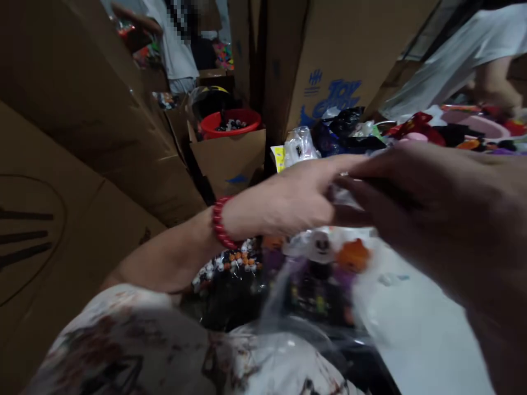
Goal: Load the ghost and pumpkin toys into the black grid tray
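Where crinkled clear film bunches between them, the left hand [296, 192] and the blurred right hand [420, 186] have their fingers bent and tips together, pinching the top of a plastic bag [317, 296]. Hanging directly below them, the bag shows a rounded orange pumpkin figure [353, 255] and a white skull-faced figure [320, 248] through its thin skin. Red beads form a bracelet [222, 222] around the left wrist. Just left of the bag lie tiny black, white and orange pieces [239, 262]; right of it stretches a smooth white bench [428, 323]. Beyond the bag, leftward, a round red plastic tub [208, 122] sits in a matte cardboard box [230, 159]; nearest the wearer is soft printed fabric [140, 351].
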The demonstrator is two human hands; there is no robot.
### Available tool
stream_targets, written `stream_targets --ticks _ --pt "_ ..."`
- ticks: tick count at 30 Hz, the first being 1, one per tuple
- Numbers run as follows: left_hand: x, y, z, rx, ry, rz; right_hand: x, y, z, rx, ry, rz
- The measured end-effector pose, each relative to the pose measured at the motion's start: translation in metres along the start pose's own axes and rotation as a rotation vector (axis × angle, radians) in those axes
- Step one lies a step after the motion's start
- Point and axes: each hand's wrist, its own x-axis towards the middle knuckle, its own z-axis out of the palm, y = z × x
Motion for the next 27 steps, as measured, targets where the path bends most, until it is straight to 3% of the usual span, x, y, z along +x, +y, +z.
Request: stream_targets --ticks 3,5,7,11,14,17,19,27 --pt "-0.021 -0.025 -0.024 0.041 0.061 -0.208 0.015 -0.013 0.012 -0.012 0.026 -0.065" --pt "-0.035 -0.049 -0.038 0.141 0.135 -0.329 0.013 -0.013 0.029 0.196 0.001 -0.070" --pt "-0.047 -0.082 -0.050 0.237 0.189 -0.410 -0.006 -0.005 0.051 0.376 -0.092 -0.011" --pt "-0.060 -0.174 -0.066 0.366 0.252 -0.565 -0.101 0.024 0.100 0.445 -0.273 0.196" --pt "-0.058 -0.242 -0.069 0.454 0.325 -0.654 -0.192 0.043 0.130 0.128 -0.270 0.285" --pt "-0.044 -0.292 -0.067 0.502 0.376 -0.672 -0.260 0.049 0.144 -0.123 -0.271 0.320" --pt "-0.028 -0.320 -0.064 0.537 0.399 -0.676 -0.284 0.047 0.146 -0.194 -0.310 0.349" --pt "0.059 -0.420 -0.056 0.754 0.518 -0.772 -0.294 0.040 0.154 -0.299 -0.411 0.407"
